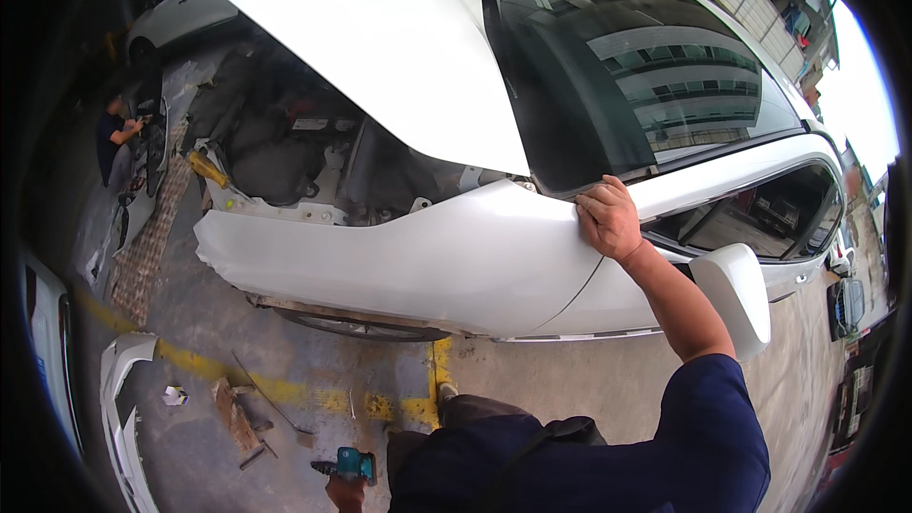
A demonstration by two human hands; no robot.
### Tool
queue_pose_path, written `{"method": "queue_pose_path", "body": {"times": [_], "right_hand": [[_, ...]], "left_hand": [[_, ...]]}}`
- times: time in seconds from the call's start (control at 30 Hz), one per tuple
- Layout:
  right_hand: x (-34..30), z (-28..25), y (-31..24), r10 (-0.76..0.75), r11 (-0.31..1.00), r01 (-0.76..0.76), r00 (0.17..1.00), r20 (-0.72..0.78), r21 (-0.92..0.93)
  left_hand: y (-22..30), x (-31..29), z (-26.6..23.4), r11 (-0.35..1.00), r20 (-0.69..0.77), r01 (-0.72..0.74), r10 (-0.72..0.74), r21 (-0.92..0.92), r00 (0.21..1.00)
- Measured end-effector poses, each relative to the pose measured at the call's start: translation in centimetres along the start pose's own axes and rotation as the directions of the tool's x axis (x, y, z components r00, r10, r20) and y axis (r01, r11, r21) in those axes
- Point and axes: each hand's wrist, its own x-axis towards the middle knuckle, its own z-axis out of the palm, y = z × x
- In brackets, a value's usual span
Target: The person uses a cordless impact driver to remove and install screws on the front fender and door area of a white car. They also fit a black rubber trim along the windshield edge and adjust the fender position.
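My left hand point(346, 493), low in the head view, is closed round a teal and black cordless drill point(355, 464) that points left. My right hand point(611, 219) rests on the white car, its bent fingers hooked over the rear upper edge of the front fender point(418, 261), beside the base of the windshield point(646, 66). What lies under those fingertips is hidden. The white hood point(389, 47) stands raised over the engine bay point(275, 157). The fender's front end is exposed, with no bumper on it.
A white side mirror point(733, 296) juts out by my right forearm. On the floor at left lie a white bumper-like panel point(116, 408), a small box point(175, 395) and a brown scrap board point(234, 413). Another person point(115, 142) works farther off, near a strip of matting point(147, 252).
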Motion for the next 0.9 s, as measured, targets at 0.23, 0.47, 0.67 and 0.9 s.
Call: {"method": "queue_pose_path", "body": {"times": [0.23, 0.47, 0.67, 0.9], "right_hand": [[-1.2, -1.2, -1.5, 0.127, 0.982, -0.133, 0.99, -0.056, -0.136], [-2.1, 1.7, -4.0, 0.504, 0.808, -0.547, 0.834, -0.223, -0.218], [-1.4, 3.5, -4.1, 0.603, 0.716, -0.681, 0.714, -0.355, -0.155], [-1.6, 3.8, -4.0, 0.554, 0.734, -0.653, 0.734, -0.392, -0.186]], "left_hand": [[-1.1, 1.3, 6.1, 0.949, -0.175, -0.316, 0.314, 0.017, 0.933], [0.7, 2.8, 4.9, 0.889, -0.244, -0.388, 0.331, -0.242, 0.911], [5.9, 3.4, -1.3, 0.973, 0.064, 0.059, -0.046, -0.222, 0.997], [5.8, 3.5, -2.8, 0.975, 0.094, 0.151, -0.137, -0.166, 0.986]]}}
